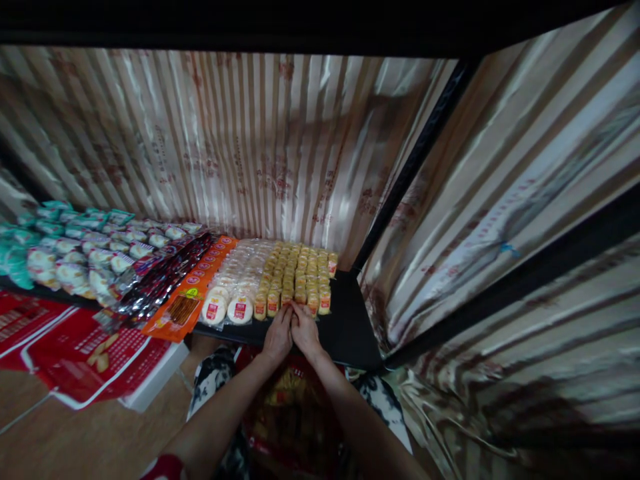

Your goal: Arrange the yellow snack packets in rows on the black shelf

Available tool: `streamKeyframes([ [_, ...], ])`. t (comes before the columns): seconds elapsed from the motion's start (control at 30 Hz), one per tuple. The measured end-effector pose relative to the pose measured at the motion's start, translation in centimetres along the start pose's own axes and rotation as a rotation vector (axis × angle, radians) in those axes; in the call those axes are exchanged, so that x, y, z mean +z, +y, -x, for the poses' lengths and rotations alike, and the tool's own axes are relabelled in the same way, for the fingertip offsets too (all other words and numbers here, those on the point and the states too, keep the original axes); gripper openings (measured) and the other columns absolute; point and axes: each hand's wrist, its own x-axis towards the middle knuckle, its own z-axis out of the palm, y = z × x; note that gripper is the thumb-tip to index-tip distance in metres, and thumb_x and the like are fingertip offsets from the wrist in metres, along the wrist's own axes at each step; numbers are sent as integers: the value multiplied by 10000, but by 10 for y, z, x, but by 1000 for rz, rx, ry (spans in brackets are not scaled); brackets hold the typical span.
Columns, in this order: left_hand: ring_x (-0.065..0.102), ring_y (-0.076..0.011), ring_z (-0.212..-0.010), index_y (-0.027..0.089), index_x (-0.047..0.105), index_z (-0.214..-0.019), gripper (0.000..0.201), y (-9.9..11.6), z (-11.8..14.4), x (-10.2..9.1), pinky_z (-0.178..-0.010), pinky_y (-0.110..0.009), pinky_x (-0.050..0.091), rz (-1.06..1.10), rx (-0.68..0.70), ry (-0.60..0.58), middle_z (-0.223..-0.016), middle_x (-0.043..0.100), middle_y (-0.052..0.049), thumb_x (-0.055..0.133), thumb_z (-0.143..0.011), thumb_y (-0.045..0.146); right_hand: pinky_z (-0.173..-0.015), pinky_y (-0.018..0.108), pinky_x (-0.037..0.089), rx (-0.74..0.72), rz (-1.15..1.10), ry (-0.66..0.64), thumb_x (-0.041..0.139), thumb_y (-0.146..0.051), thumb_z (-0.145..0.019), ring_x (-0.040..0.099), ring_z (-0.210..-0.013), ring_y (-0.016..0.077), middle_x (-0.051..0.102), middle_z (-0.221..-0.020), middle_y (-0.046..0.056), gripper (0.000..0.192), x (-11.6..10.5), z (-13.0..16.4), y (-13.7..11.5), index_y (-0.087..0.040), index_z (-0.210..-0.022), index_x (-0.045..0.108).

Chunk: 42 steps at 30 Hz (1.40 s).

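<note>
My left hand and my right hand meet at the shelf's front edge. Their fingers are pressed together at the front of several rows of small yellow wrapped snack packs. The fingertips touch the front packs; what is pinched between them, if anything, is hidden. To the left of these rows lie clear-wrapped round white crackers with red labels. Beside them is an orange snack bag with brown sticks pictured on it.
Dark shiny packets and white-and-teal packets fill the black shelf leftward. A black post stands at right, before striped curtain cloth. Below are a red bag between my knees and a red printed box.
</note>
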Motion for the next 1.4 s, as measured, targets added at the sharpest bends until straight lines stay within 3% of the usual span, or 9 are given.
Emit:
streamKeyframes([
  [0.27,513,-180,-1154,113,474,-1247,406,12,2,6,-983,-347,450,66,-38,-54,-1239,534,-142,382,-851,126,-1017,414,400,54,-33,87,345,-69,-745,500,-1165,214,557,-1219,143,519,-3,20,10,-110,-1219,553],
  [0.43,417,-178,-1261,109,425,-1290,451,8,0,20,-1045,-377,398,102,-5,-128,-1320,486,-135,368,-843,129,-1065,395,355,42,-101,70,345,-53,-721,493,-1194,186,593,-1214,87,564,3,14,17,-153,-1236,550],
  [0.6,348,-177,-1310,69,369,-1328,490,6,-8,24,-1094,-364,334,147,-57,-187,-1379,422,-148,357,-846,153,-1076,390,345,41,-132,67,350,-44,-702,494,-1199,185,587,-1234,70,586,7,6,20,-169,-1237,555],
  [0.87,282,-186,-1343,82,347,-1347,513,-1,-7,36,-1113,-380,301,43,-49,-229,-1423,365,-141,335,-837,135,-1051,409,383,-9,-102,38,347,-40,-718,498,-1198,199,580,-1244,80,582,8,1,25,-168,-1252,540],
  [1.0,265,-185,-1351,106,337,-1360,542,0,-6,37,-1121,-395,283,29,-19,-211,-1430,359,-124,354,-818,117,-1048,399,389,-59,-40,27,327,-52,-745,475,-1219,199,546,-1279,116,567,2,8,22,-115,-1280,503],
  [1.2,301,-190,-1335,56,359,-1347,532,5,-1,32,-1100,-393,313,114,-88,-148,-1425,350,-168,294,-820,76,-1040,420,385,-95,95,176,325,-60,-748,449,-1226,202,530,-1289,110,585,-14,30,32,-133,-1312,462],
  [1.4,304,-199,-1334,55,359,-1348,556,5,-1,36,-1096,-410,317,88,-74,-125,-1416,364,-172,302,-794,48,-1026,406,399,-142,108,123,318,-37,-722,460,-1207,194,544,-1273,102,613,-14,25,46,-150,-1303,477],
])
